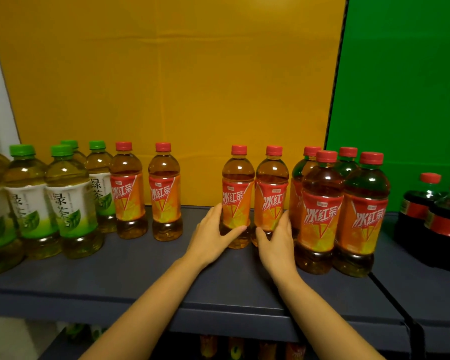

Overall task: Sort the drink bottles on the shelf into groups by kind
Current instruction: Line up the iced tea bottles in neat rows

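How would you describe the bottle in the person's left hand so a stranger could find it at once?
Look at the yellow panel behind the dark shelf. Right of the wide gap in the row, two orange-labelled, red-capped bottles stand together. Yours is the left bottle, gripped by the left hand; the right hand grips its neighbour.

Left of the left hand (213,235) stand five green tea bottles (69,203), around it and the right hand (278,240) eight iced red tea bottles (320,216), farther right three cola bottles (424,197).
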The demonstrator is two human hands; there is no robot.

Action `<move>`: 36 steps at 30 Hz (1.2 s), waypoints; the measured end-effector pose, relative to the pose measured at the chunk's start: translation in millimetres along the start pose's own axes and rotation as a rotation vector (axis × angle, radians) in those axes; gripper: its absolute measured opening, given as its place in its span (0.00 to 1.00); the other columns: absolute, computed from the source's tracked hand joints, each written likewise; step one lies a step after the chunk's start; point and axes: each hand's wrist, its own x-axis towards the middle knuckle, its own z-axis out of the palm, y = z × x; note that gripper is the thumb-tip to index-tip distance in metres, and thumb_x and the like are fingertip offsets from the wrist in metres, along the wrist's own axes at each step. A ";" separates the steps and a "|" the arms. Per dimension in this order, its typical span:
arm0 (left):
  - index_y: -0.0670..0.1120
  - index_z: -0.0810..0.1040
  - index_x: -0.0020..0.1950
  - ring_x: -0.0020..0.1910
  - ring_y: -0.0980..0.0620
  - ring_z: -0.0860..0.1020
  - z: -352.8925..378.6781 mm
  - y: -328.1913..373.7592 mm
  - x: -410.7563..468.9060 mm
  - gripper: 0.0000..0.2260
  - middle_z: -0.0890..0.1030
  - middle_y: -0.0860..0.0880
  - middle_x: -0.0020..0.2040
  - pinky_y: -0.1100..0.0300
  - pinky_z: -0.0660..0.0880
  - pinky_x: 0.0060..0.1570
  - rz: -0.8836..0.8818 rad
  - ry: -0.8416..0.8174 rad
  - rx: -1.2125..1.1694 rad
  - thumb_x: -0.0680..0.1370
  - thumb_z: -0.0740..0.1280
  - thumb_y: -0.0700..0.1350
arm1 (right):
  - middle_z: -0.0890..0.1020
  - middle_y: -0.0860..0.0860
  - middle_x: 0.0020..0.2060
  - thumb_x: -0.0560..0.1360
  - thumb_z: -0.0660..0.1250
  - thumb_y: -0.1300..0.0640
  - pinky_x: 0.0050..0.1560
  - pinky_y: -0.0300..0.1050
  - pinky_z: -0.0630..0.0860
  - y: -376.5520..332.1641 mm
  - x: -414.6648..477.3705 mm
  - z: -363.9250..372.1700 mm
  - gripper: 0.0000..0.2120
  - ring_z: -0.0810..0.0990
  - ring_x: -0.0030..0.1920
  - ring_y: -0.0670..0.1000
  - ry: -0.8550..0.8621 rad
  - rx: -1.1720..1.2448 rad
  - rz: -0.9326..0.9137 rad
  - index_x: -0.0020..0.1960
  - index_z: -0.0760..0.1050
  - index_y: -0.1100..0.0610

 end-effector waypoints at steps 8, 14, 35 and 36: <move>0.44 0.74 0.54 0.47 0.52 0.75 -52.4 -6.2 -27.1 0.10 0.75 0.52 0.48 0.56 0.75 0.46 0.081 0.520 0.164 0.74 0.68 0.41 | 0.42 0.40 0.73 0.77 0.62 0.58 0.68 0.26 0.41 -22.1 -55.8 2.0 0.37 0.41 0.73 0.39 -0.152 -0.002 -0.271 0.75 0.40 0.52; 0.35 0.59 0.70 0.68 0.40 0.63 -96.9 -47.0 -20.9 0.30 0.66 0.36 0.67 0.50 0.62 0.66 -0.137 0.678 0.262 0.72 0.68 0.38 | 0.60 0.49 0.71 0.77 0.63 0.57 0.70 0.37 0.56 -55.5 -42.3 55.1 0.29 0.58 0.71 0.46 -0.325 -0.004 -0.341 0.74 0.53 0.56; 0.39 0.69 0.63 0.61 0.42 0.72 -119.2 -90.0 -1.4 0.33 0.72 0.41 0.62 0.50 0.70 0.59 -0.322 0.530 -0.068 0.63 0.78 0.45 | 0.74 0.56 0.62 0.68 0.72 0.47 0.59 0.53 0.72 -71.5 -14.8 154.9 0.37 0.72 0.63 0.58 -0.123 -0.097 -0.075 0.67 0.55 0.57; 0.39 0.70 0.62 0.59 0.43 0.74 -119.0 -88.1 -3.1 0.32 0.73 0.41 0.60 0.51 0.72 0.55 -0.282 0.525 -0.085 0.62 0.79 0.45 | 0.74 0.56 0.62 0.68 0.73 0.47 0.59 0.54 0.72 -70.3 -18.0 148.7 0.37 0.73 0.63 0.58 -0.118 -0.099 -0.077 0.67 0.55 0.57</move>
